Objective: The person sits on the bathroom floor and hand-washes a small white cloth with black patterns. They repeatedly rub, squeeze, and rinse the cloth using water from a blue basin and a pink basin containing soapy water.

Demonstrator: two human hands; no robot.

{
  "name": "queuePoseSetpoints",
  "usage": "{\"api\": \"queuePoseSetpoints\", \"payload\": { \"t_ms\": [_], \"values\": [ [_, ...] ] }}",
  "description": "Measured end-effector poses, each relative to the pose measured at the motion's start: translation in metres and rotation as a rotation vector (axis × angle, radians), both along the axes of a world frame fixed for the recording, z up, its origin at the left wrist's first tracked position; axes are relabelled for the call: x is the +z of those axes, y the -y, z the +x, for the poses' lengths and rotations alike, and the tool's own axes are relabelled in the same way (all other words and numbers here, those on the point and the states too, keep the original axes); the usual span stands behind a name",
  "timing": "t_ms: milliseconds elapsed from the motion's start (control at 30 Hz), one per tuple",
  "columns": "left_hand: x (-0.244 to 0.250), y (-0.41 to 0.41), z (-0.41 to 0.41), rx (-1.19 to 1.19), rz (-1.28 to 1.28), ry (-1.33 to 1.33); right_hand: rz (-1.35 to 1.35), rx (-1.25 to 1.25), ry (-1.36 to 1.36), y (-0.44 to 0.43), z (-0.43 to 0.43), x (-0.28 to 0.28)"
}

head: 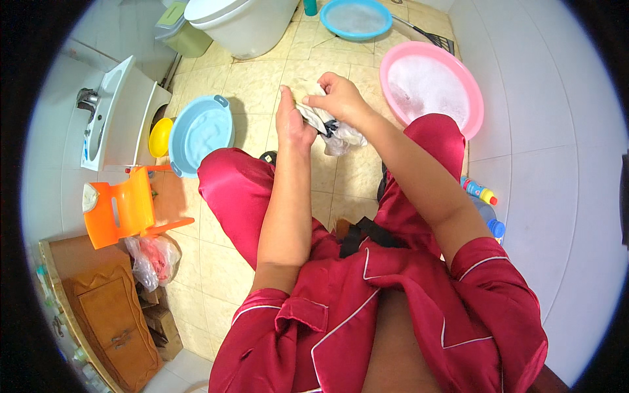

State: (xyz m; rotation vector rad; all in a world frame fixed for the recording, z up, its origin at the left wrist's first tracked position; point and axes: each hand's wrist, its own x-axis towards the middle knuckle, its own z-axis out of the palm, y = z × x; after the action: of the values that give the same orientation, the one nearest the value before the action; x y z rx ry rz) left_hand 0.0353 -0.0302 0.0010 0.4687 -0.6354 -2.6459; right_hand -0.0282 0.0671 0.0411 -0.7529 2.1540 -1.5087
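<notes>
A wet-looking white cloth (339, 140) with dark patches hangs bunched between my hands, above the tiled floor and between my knees. My left hand (294, 118) holds it against the palm, its fingers pointing away from me. With thumb and fingers my right hand (341, 96) pinches the upper part of the cloth. Whether it is a garment cannot be made out. Beyond my right knee stands a pink basin (474, 98) filled with white suds. To the left, a light blue basin (182, 123) holds cloudy water.
A blue basin (356, 36) of sudsy water and a black fly swatter (437, 42) lie ahead, right of the toilet (250, 34). Leftward are a yellow bowl (158, 140), an orange chair (123, 211) and a sink (115, 113). Bottles (477, 190) line the right wall.
</notes>
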Motion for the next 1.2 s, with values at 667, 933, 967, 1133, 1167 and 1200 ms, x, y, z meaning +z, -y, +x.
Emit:
{"api": "queuePoseSetpoints", "payload": {
  "t_ms": [667,933,967,1133,1167,1200],
  "values": [
    [0.013,-0.023,0.007,-0.117,-0.025,-0.054,-0.019,-0.079,-0.738,-0.004,0.013,0.005],
    [0.016,-0.022,0.005,-0.027,-0.020,-0.008,-0.420,0.167,-0.066,-0.005,0.003,-0.001],
    [0.013,-0.022,0.003,-0.034,-0.041,0.013,-0.378,0.103,-0.151,-0.003,0.001,-0.005],
    [0.025,-0.037,0.009,-0.045,0.077,-0.065,-0.135,-0.143,-0.789,0.002,0.012,0.007],
    [0.025,-0.039,0.008,-0.040,0.023,-0.040,-0.116,-0.175,-0.933,0.002,0.010,0.008],
    [0.027,-0.040,0.008,-0.040,-0.033,-0.015,-0.214,-0.186,-0.753,0.006,0.010,0.003]
  ]
}}
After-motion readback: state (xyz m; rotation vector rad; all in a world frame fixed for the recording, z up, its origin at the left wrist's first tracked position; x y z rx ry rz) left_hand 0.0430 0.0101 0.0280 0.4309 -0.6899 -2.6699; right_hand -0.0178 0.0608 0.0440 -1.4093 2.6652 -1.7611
